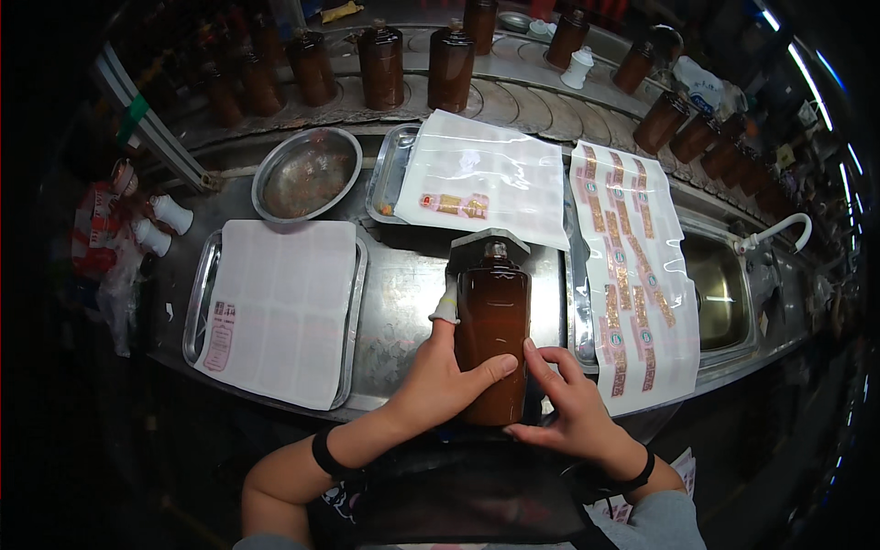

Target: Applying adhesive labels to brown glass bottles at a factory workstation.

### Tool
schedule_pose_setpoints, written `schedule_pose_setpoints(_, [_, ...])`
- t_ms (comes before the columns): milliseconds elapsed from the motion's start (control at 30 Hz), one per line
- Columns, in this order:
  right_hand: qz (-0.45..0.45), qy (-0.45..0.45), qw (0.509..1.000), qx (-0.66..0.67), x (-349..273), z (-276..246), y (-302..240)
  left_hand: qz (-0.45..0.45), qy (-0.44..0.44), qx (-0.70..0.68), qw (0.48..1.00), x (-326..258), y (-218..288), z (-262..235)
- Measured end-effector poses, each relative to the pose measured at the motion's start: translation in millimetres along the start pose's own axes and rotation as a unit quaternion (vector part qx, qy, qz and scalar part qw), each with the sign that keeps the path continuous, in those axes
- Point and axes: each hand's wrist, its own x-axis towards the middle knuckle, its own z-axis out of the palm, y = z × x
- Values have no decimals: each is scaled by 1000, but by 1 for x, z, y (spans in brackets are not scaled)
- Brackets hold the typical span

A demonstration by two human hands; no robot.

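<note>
At the near edge of the metal table (pixel 390 344), a brown bottle (pixel 493 339) is between the person's two hands, its neck pointing away from the body and its base toward it. The left hand (pixel 440 376) grips the bottle from the left: the thumb lies across the front, and a finger wearing a white cover (pixel 445 308) runs up beside the bottle. The right hand (pixel 579 403) is at the other side, one fingertip touching the right edge and another digit near the bottom corner; I cannot tell whether these fingers grip or only touch. A dark metal bracket (pixel 509 240) shows behind the neck.

To the left, a sheet of labels (pixel 284 312) lies on a tray (pixel 192 325), with a round metal bowl (pixel 307 179) just beyond. A white sheet (pixel 495 170) covers most of another tray (pixel 389 183) beyond the bottle. To the right, a sheet of label strips (pixel 671 275) lies beside a sink (pixel 720 298). More brown bottles (pixel 380 69) stand along a curved conveyor (pixel 524 115) at the back.
</note>
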Motion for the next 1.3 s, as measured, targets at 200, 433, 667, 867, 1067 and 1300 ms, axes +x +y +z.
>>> schedule_pose_setpoints(200, [52,95,994,13,68,-53,23,-3,-19,-85,996,3,-10,-6])
schedule_pose_setpoints(433, [-65,-87,976,-191,212,-54,104,7,-12,-50,999,2,-25,-5])
schedule_pose_setpoints(667, [17,-241,915,-323,240,-40,105,2,-9,-8,1000,3,-36,-11])
schedule_pose_setpoints(867, [96,-189,905,-369,246,-44,125,11,-11,-22,1000,4,-29,-13])
schedule_pose_setpoints(1067, [61,-38,938,-338,298,-30,158,2,-20,-42,999,4,-29,-11])
schedule_pose_setpoints(1300, [104,-106,937,-317,340,-58,207,-4,-21,-51,998,4,-28,-11])
